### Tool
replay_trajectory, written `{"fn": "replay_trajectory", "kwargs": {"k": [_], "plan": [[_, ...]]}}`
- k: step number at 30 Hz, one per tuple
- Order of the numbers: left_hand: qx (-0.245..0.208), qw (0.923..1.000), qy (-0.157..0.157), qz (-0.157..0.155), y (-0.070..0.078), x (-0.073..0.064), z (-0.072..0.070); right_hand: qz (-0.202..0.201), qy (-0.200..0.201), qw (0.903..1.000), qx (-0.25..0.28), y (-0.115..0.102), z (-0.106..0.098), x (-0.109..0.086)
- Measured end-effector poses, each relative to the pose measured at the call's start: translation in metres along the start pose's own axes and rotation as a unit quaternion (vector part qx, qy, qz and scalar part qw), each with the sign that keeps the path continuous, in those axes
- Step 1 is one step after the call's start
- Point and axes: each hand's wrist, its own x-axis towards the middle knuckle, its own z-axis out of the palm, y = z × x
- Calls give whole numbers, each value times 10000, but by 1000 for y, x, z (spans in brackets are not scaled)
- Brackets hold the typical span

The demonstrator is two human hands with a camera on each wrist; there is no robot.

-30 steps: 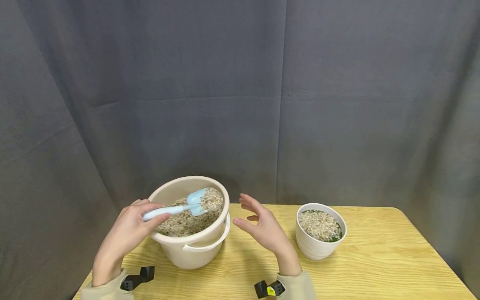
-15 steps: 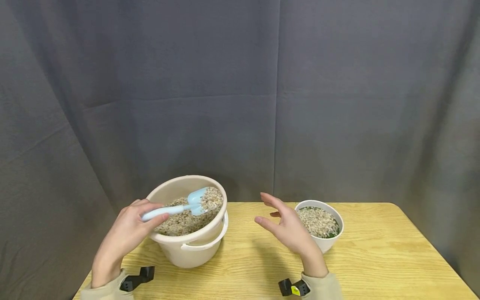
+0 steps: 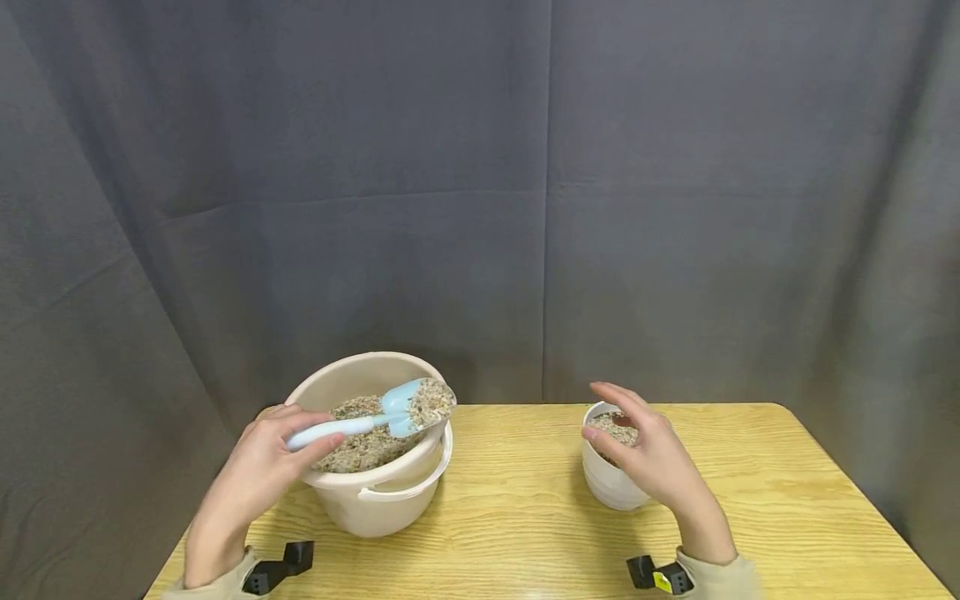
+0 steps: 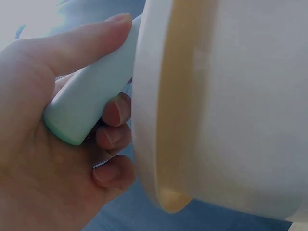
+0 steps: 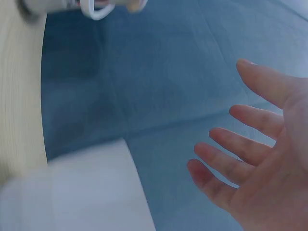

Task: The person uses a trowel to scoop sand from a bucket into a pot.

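Left hand (image 3: 258, 462) grips the handle of a light-blue plastic trowel (image 3: 403, 407); its blade, heaped with beige-grey grains, is at the right rim of a round cream plastic bucket (image 3: 375, 510) holding similar grains. Farther right on the yellow wood-grain tabletop (image 3: 517, 508): round white pot (image 3: 617, 490) containing grains; right hand (image 3: 660, 454), thumb and fingers wide apart, partly covers it, contact unclear.

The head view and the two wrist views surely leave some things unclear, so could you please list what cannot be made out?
Head view: part of the white pot and its grains, behind the right hand.
Head view: the left part of the bucket, behind the left hand.
Left wrist view: the far end of the scoop, hidden by the bucket.
Right wrist view: the white pot, blurred and cut off by the bottom edge.
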Motion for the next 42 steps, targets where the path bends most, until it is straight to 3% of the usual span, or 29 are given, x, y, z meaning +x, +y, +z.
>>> {"fn": "replay_trajectory", "kwargs": {"k": [9, 13, 20, 26, 34, 42], "plan": [[-411, 9989, -237, -21, 10, 1, 11, 805, 49, 9963, -306, 31, -37, -16], [-337, 9990, -277, -31, 16, 2, 15, 1307, -205, 9912, -15, 43, -50, -22], [-375, 9986, -364, 86, 25, 4, 20, 1579, -412, 9856, 448, 66, -62, -31], [-559, 9969, -466, 287, 34, 4, 25, 1711, -592, 9796, 876, 79, -55, -35], [-650, 9955, -606, 333, 49, 9, 38, 1584, -838, 9767, 1181, 88, -38, -31], [-594, 9937, -759, 565, 57, 12, 59, 1540, -845, 9785, 1081, 87, -29, -27]]}}
